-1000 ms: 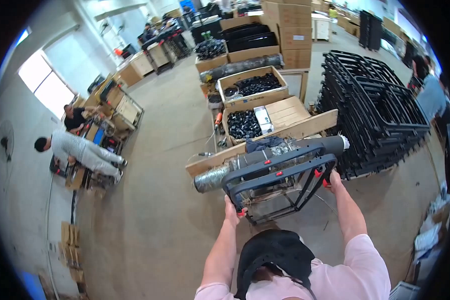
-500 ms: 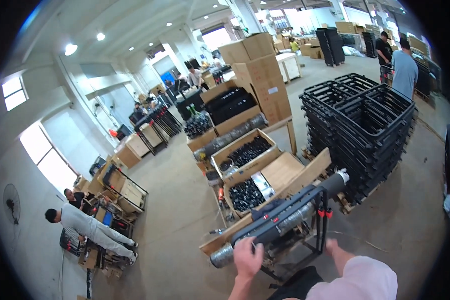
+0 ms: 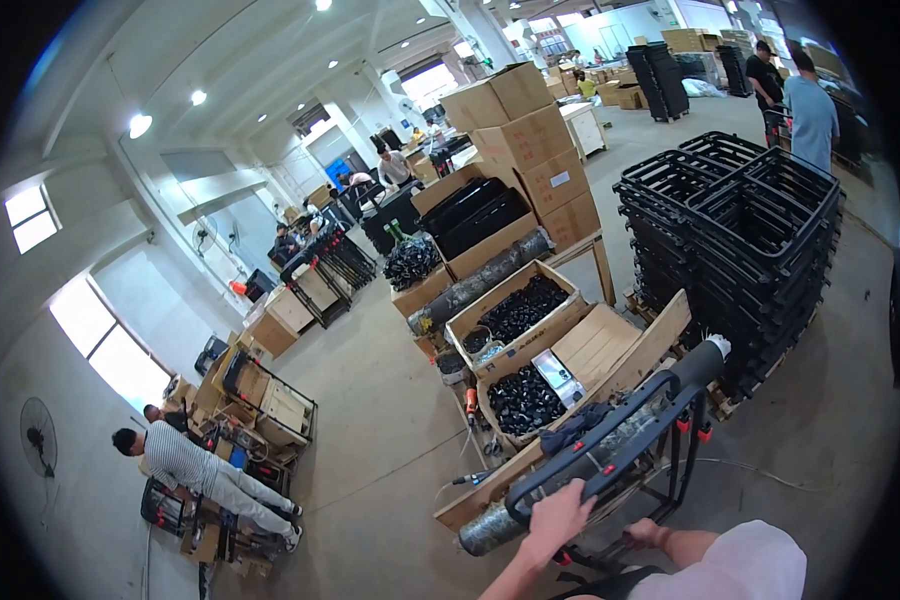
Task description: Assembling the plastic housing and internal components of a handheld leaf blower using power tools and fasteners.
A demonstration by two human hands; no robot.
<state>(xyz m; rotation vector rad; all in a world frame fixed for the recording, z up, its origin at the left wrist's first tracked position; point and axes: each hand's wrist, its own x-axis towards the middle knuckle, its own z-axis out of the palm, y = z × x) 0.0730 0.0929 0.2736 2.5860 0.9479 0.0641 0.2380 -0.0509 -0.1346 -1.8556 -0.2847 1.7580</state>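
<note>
A black tubular metal frame [image 3: 600, 435] with red clips lies tilted over wrapped rolls at the bench's near side. My left hand [image 3: 562, 515] is closed round the frame's near-left bar. Lower and to the right, my right hand [image 3: 644, 533] has its fingers curled at the frame's lower part; the hand is small in view and its fingertips are hidden. Beyond the frame, a dark cloth [image 3: 573, 428] lies on the bench beside a box of small black parts [image 3: 520, 402]. A phone-like device [image 3: 558, 377] rests at that box's edge.
A tall stack of black frames [image 3: 740, 260] stands on a pallet at the right. Cardboard boxes [image 3: 530, 135] are piled behind the bench. An orange-handled tool [image 3: 471, 402] hangs at the bench's left. A person in a striped top [image 3: 185, 455] works at the far left; two others stand far right.
My right hand has moved from beside the frame's upright leg to its lower part. My left hand stays on the near-left bar. The frame has tilted, and the view has shifted.
</note>
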